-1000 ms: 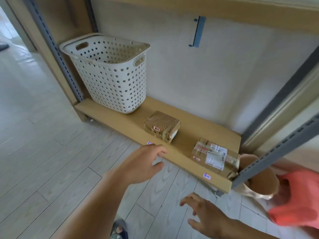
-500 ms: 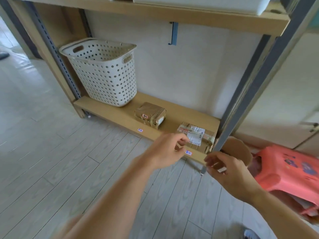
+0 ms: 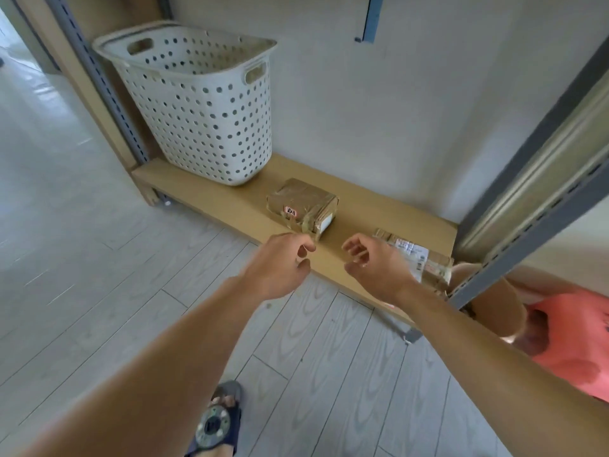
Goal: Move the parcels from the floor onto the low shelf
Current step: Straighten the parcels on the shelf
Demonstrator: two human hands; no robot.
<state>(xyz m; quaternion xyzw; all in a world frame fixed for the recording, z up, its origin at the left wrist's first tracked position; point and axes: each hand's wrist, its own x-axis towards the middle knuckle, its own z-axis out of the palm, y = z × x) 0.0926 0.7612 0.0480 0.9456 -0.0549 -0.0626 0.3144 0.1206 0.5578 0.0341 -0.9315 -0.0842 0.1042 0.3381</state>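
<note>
Brown taped parcel (image 3: 302, 205) lies flat mid-shelf on the low shelf (image 3: 211, 201), long axis angled from back-left to front-right, white label end facing the front-right. Second parcel (image 3: 425, 262) lies at the shelf's right end, partly behind the right hand (image 3: 375, 268). Left hand (image 3: 280, 265) and right hand hover empty, fingers loosely curled. White basket (image 3: 201, 103) stands on the left.
</note>
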